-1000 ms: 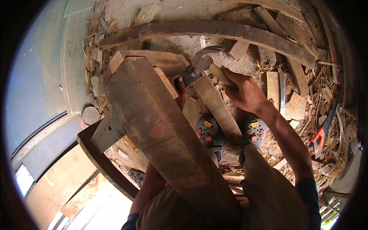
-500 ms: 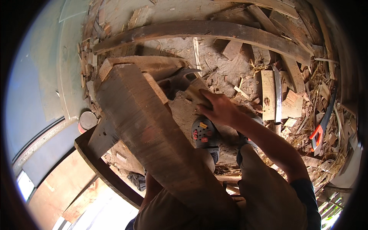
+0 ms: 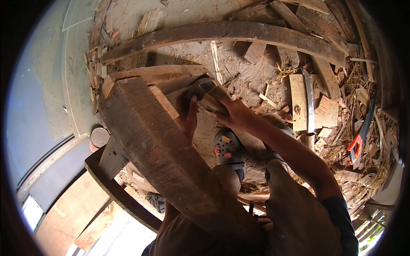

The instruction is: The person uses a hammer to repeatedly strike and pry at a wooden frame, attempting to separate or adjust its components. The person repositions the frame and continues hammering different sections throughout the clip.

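Observation:
My right hand (image 3: 237,115) is closed round the thick, pale wooden handle of a hammer-like tool (image 3: 209,101) with a dark metal head. From under a heavy timber beam (image 3: 158,136) reaches my left hand (image 3: 187,119), its fingers round the blunt dark end of that head. The beam slants from my lap toward the upper left, and hides most of my left forearm. At its far end a rough piece of wood (image 3: 162,74) runs off to the right, behind the tool's head.
A long curved plank (image 3: 222,32) crosses the far floor. To the right lie a long blade (image 3: 309,102) on a board and a handsaw (image 3: 358,141) with an orange handle, among wood scraps. A round tin (image 3: 100,137) stands left of the beam. My shoes (image 3: 228,147) are below the tool.
My left hand has come out from under the beam to the tool's head. The tool and my right hand have shifted slightly left, and the beam's far end sits a little lower in view.

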{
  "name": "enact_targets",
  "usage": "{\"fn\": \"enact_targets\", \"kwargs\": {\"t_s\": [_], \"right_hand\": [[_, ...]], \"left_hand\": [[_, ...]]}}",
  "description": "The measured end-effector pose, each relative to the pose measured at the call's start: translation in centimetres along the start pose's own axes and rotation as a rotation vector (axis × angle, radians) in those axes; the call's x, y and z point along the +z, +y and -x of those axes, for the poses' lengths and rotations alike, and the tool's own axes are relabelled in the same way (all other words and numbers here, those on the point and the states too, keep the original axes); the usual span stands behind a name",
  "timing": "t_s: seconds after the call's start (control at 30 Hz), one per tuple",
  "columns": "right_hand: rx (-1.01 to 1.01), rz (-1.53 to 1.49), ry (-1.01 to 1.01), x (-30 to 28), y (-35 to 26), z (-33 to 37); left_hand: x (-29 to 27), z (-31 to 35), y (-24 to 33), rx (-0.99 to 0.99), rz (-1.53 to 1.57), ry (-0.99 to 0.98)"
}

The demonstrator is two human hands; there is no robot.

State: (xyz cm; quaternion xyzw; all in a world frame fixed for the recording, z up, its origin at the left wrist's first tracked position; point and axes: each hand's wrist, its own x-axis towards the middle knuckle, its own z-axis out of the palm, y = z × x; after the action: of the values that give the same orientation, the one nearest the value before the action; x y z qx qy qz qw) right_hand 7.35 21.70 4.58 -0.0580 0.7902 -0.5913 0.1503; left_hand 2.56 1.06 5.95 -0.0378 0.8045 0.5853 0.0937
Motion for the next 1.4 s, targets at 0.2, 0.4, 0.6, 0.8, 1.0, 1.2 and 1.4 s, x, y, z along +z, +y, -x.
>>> {"fn": "enact_targets", "kwargs": {"t_s": [0.2, 0.4, 0.6, 0.8, 1.0, 1.2, 1.4], "right_hand": [[0.066, 0.0, 0.053, 1.1, -0.2, 1.8], [0.136, 0.067, 0.086, 1.2, -1.6, 2.8], [0.052, 0.077, 0.169, 2.5, -1.0, 3.1], [0.064, 0.089, 0.128, 2.3, -1.2, 3.2], [0.046, 0.132, 0.145, 2.1, 0.4, 3.8], [0.013, 0.116, 0.08, 1.5, 1.4, 3.7], [0.092, -0.05, -0.029, 0.0, -0.2, 3.4]], "left_hand": [[0.4, -0.1, 1.4, 0.17, -0.273, -0.033], [-1.8, -2.4, 3.2, 0.574, -0.849, -0.133], [-1.5, -2.2, -1.8, 0.325, -0.447, 0.057], [-2.4, -2.1, -2.4, 0.467, -0.556, 0.127], [-0.9, -1.6, -2.5, 0.464, -0.523, 0.143], [-1.1, -2.3, -3.9, 0.558, -0.55, 0.181], [-2.3, -2.2, -4.6, 0.322, -0.356, 0.196]]}}
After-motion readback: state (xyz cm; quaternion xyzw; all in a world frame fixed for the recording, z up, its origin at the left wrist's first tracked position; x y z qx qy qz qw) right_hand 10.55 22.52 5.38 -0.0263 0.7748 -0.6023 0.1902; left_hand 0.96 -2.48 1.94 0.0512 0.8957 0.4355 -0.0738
